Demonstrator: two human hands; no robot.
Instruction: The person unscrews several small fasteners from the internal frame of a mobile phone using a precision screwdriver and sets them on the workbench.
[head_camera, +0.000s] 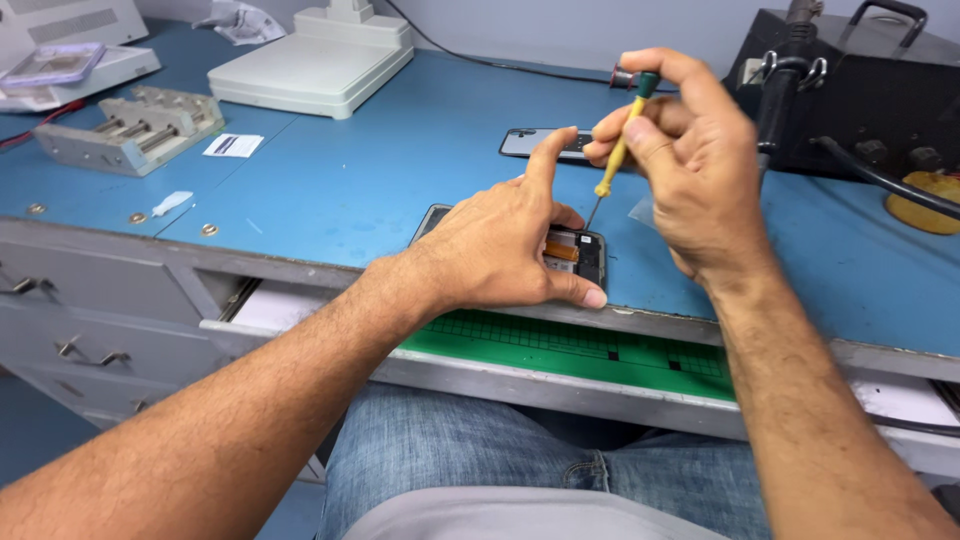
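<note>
- Upper left of the frame: a grey metal jig (130, 128) with rods sits on the blue bench (370, 180), with a white base unit (315, 62) behind it, toward top centre.
- Lower left: grey drawers (70, 330) with metal pulls run under the bench edge.
- Centre: the left hand (505, 250) lies over an opened phone (580, 252), holding it flat against the bench near the front edge. The forefinger points up; the thumb presses along the phone's near side.
- The phone's long axis runs from centre-left to centre-right, roughly along the bench edge. Its open end, with a bit of orange flex showing, points right.
- Just behind it, a second dark phone (530, 142) lies flat.
- Right of centre: the right hand (690, 170) pinches a yellow screwdriver (620, 145) between thumb and fingertips. The tool slants, green cap upper right, tip lower left, coming down at the phone's open end.
- By the look of it, a screw inside the phone is being worked. The next turn calls for the tip seated square and the phone held from sliding.
- Below centre: an open drawer shows a green mat (580, 345).
- Upper right: a black station (850, 90) with a cable.
</note>
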